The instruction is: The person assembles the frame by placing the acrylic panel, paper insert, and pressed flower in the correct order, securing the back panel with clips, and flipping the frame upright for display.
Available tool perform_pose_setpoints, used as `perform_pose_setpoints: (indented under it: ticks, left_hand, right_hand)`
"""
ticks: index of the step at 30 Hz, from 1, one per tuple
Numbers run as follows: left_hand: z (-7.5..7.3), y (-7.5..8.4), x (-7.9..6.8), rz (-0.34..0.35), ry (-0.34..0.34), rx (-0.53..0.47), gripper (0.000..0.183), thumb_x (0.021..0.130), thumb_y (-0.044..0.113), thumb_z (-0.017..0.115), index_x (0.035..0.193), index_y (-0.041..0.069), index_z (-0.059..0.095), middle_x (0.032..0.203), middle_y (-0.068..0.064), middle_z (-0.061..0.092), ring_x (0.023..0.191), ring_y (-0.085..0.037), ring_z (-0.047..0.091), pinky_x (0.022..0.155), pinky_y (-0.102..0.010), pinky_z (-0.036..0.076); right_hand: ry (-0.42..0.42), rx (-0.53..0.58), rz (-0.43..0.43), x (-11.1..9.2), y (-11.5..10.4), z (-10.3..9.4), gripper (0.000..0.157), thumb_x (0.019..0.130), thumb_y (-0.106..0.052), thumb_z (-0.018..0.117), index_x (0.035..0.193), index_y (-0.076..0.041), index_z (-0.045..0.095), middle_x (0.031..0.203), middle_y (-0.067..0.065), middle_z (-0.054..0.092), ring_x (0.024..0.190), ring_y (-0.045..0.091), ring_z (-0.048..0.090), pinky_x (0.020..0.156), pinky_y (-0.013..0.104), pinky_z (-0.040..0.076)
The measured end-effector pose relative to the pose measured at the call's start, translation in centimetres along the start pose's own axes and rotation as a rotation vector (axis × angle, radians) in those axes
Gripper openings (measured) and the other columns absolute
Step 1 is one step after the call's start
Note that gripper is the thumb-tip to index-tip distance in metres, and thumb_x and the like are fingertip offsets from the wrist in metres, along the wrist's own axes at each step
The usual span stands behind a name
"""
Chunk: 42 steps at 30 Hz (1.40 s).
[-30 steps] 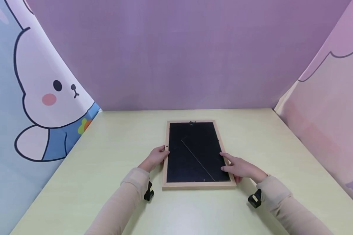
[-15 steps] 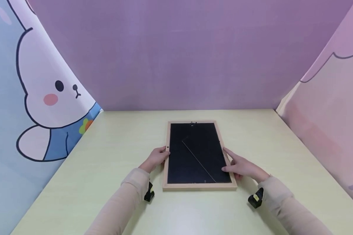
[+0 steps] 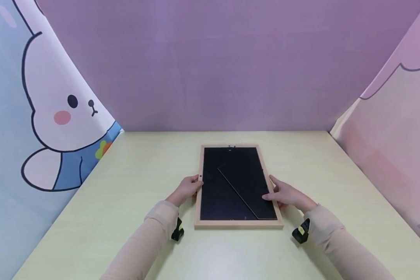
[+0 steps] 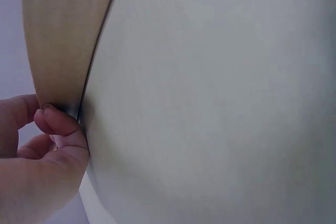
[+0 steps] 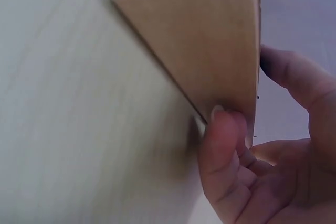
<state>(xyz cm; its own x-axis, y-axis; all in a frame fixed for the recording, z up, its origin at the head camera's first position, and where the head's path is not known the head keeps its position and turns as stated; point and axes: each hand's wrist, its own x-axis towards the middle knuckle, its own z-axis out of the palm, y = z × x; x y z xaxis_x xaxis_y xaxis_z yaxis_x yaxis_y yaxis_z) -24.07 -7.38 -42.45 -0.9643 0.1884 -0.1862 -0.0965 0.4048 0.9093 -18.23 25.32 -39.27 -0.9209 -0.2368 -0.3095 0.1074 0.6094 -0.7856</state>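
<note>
A picture frame (image 3: 239,224) lies on the table with its black backing (image 3: 213,198) facing up. On that backing, a flat easel leg (image 3: 246,190) runs slantwise down to the lower right corner. My left hand (image 3: 186,189) grips the frame's left edge, thumb on top. Its fingers curl against the wooden side (image 4: 65,40) in the left wrist view. Opposite, my right hand (image 3: 287,194) holds the right edge, its thumb over the backing. In the right wrist view, curled fingertips (image 5: 219,132) press the frame's outer side near the tabletop.
The pale yellow-green table (image 3: 143,155) surrounds the frame. Behind it rises a purple backdrop (image 3: 231,77), with a cartoon-printed panel (image 3: 49,155) at the left and a pink one (image 3: 388,155) at the right. Each sleeve cuff carries a small black device (image 3: 177,230).
My right index finger has drawn back from the backing to the frame's right edge, and that hand has closed in on the side. My left hand keeps its grip.
</note>
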Motion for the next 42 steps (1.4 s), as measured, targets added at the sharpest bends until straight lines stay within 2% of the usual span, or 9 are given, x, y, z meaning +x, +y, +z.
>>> perform_pose_setpoints:
  ticks: [3, 7, 13, 17, 21, 29, 42]
  left_hand:
    - [0.1, 0.1, -0.2, 0.005, -0.004, -0.018, 0.044, 0.093, 0.008, 0.048, 0.134, -0.006, 0.041, 0.087, -0.01, 0.061, 0.064, -0.012, 0.049, 0.056, -0.022, 0.041]
    - [0.2, 0.2, -0.5, 0.002, -0.017, -0.045, 0.045, 0.092, 0.007, 0.048, 0.135, -0.006, 0.04, 0.067, -0.002, 0.047, 0.055, -0.011, 0.04, 0.053, -0.022, 0.036]
    - [0.0, 0.0, -0.6, -0.014, -0.052, -0.049, 0.048, 0.093, 0.008, 0.049, 0.138, -0.003, 0.037, 0.058, -0.001, 0.04, 0.052, -0.012, 0.038, 0.052, -0.023, 0.035]
    - [-0.1, -0.1, -0.8, -0.023, -0.061, -0.038, 0.053, 0.092, 0.01, 0.05, 0.14, -0.004, 0.032, 0.057, 0.0, 0.04, 0.051, -0.012, 0.038, 0.052, -0.023, 0.036]
    - [-0.2, -0.1, -1.1, -0.036, -0.069, -0.036, 0.057, 0.092, 0.011, 0.051, 0.141, -0.004, 0.027, 0.056, 0.0, 0.039, 0.051, -0.012, 0.037, 0.052, -0.023, 0.036]
    - [-0.3, -0.2, -1.4, -0.044, -0.078, -0.015, 0.059, 0.091, 0.012, 0.052, 0.142, -0.003, 0.026, 0.053, 0.001, 0.039, 0.048, -0.012, 0.037, 0.052, -0.024, 0.036]
    - [-0.3, -0.3, -2.3, -0.035, -0.088, 0.005, 0.06, 0.09, 0.01, 0.053, 0.142, -0.003, 0.027, 0.055, 0.0, 0.04, 0.048, -0.013, 0.039, 0.051, -0.024, 0.036]
  right_hand:
    - [-0.001, -0.012, -0.008, -0.2, 0.0, 0.0, 0.093, 0.085, -0.025, 0.066, 0.144, 0.004, 0.0, 0.088, 0.014, 0.052, 0.056, 0.02, 0.053, 0.052, 0.036, 0.049]
    - [-0.004, -0.012, 0.0, -0.4, 0.2, -0.1, 0.095, 0.084, -0.026, 0.067, 0.145, 0.002, 0.001, 0.086, 0.013, 0.051, 0.056, 0.02, 0.051, 0.051, 0.035, 0.048]
    - [-0.022, 0.0, 0.004, -0.4, 0.5, -0.2, 0.097, 0.083, -0.028, 0.068, 0.147, -0.004, -0.001, 0.085, 0.014, 0.05, 0.057, 0.02, 0.051, 0.051, 0.035, 0.048]
    - [-0.032, -0.005, 0.005, -0.5, 0.5, -0.2, 0.098, 0.083, -0.028, 0.069, 0.148, -0.008, -0.002, 0.085, 0.014, 0.051, 0.056, 0.02, 0.052, 0.051, 0.035, 0.048]
    - [-0.046, -0.016, -0.008, -0.7, 0.4, -0.2, 0.099, 0.082, -0.026, 0.069, 0.147, -0.007, -0.002, 0.081, 0.014, 0.052, 0.054, 0.02, 0.052, 0.049, 0.035, 0.048]
    - [-0.044, -0.042, -0.004, -0.8, 0.5, -0.2, 0.1, 0.081, -0.026, 0.071, 0.148, -0.008, -0.002, 0.078, 0.013, 0.051, 0.052, 0.019, 0.053, 0.047, 0.034, 0.048]
    - [-0.095, -0.043, -0.018, -1.3, 0.5, -0.4, 0.101, 0.081, -0.028, 0.071, 0.148, -0.01, -0.003, 0.075, 0.013, 0.05, 0.05, 0.019, 0.053, 0.047, 0.033, 0.047]
